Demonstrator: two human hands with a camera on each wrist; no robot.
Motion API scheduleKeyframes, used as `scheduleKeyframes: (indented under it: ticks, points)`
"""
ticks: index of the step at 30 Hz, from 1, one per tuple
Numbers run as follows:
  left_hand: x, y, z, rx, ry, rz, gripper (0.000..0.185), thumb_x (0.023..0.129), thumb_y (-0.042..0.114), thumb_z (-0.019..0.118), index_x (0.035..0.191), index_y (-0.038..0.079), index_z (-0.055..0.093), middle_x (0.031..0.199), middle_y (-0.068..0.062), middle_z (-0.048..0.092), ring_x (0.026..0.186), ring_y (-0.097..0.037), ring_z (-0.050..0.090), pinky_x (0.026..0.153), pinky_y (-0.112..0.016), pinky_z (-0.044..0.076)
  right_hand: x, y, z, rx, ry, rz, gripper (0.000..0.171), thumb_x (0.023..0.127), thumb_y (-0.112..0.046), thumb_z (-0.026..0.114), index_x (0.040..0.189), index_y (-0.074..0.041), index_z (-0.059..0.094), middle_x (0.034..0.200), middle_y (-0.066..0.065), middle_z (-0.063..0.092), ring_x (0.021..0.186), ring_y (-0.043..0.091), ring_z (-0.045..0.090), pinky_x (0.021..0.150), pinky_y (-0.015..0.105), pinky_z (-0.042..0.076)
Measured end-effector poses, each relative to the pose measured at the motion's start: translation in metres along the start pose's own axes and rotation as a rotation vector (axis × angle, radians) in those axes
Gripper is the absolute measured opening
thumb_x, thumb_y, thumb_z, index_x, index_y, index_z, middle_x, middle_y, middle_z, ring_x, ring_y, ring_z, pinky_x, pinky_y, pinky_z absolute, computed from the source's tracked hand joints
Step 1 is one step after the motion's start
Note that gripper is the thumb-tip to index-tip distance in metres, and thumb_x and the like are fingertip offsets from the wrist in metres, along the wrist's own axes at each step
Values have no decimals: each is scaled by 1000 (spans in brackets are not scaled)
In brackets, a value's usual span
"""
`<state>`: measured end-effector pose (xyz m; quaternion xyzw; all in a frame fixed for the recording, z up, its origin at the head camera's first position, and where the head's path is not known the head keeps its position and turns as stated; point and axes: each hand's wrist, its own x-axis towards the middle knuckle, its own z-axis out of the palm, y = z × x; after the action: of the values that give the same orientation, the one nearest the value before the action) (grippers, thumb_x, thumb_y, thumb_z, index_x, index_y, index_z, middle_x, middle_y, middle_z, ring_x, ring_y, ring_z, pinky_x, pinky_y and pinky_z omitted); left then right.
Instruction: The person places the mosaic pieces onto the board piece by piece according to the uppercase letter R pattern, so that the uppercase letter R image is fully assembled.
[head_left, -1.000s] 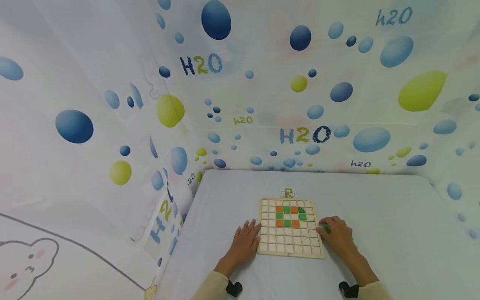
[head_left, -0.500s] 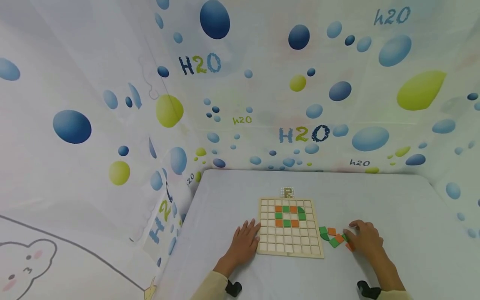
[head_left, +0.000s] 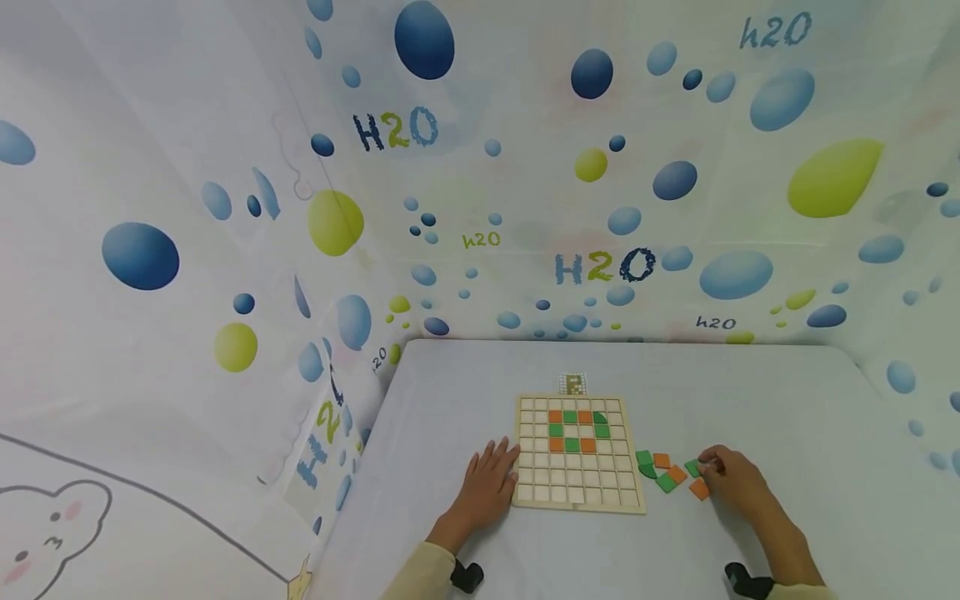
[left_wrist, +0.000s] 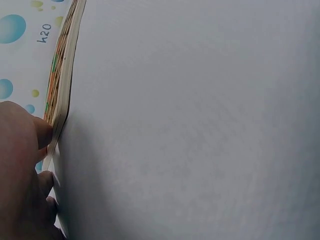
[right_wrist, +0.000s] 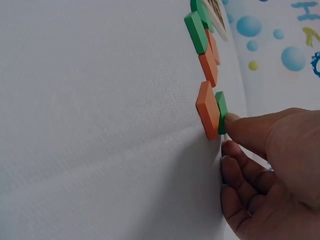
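A square wooden grid board lies on the table, with orange and green tiles set in a ring on its upper cells. My left hand rests flat at the board's left edge, fingers extended; the left wrist view shows its thumb against the board's side. To the right of the board, my right hand pinches a green tile at its edge, thumb on the near side. An orange tile lies right beside that one.
Several loose orange and green tiles lie between the board and my right hand. Behind the board is a small pattern card. A white cloth covers the table, and a printed curtain stands behind it.
My right hand has moved right, away from the board's right edge, uncovering the loose tiles, and its fingers have come to a green tile. The left hand stays at the board.
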<state>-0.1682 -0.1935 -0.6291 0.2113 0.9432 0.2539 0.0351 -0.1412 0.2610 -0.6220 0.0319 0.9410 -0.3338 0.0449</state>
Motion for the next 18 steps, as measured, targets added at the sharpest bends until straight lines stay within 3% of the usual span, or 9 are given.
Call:
scheduleKeyframes:
  ticks: [5, 11, 15, 18]
  points:
    - [0, 0, 2, -9, 13, -4, 49, 113, 28, 43, 160, 14, 46, 168, -16, 39, 157, -44, 29, 123, -70, 21, -1, -2, 2, 5, 3, -15, 30, 98, -16, 71, 115, 8, 64, 94, 10, 62, 87, 24, 56, 73, 37, 46]
    - [1, 2, -4, 16, -33, -22, 49, 113, 25, 46, 160, 13, 46, 169, -15, 38, 158, -42, 30, 124, -68, 22, -3, -4, 6, -23, 53, -8, 25, 100, -9, 64, 118, 8, 64, 97, 14, 61, 90, 27, 58, 75, 41, 49]
    - [1, 3, -5, 29, -49, -29, 49, 113, 24, 46, 160, 13, 45, 169, -15, 38, 158, -42, 30, 124, -66, 23, -7, -17, 21, -68, 167, -21, 29, 99, -15, 68, 121, 4, 66, 109, 24, 64, 98, 41, 61, 76, 53, 50]
    - [1, 1, -2, 12, -30, -25, 49, 112, 25, 45, 160, 13, 45, 169, -16, 38, 158, -43, 29, 124, -68, 21, -9, -35, 41, -134, 263, -105, 32, 93, -20, 78, 119, -2, 71, 116, 24, 68, 104, 46, 62, 74, 62, 47]
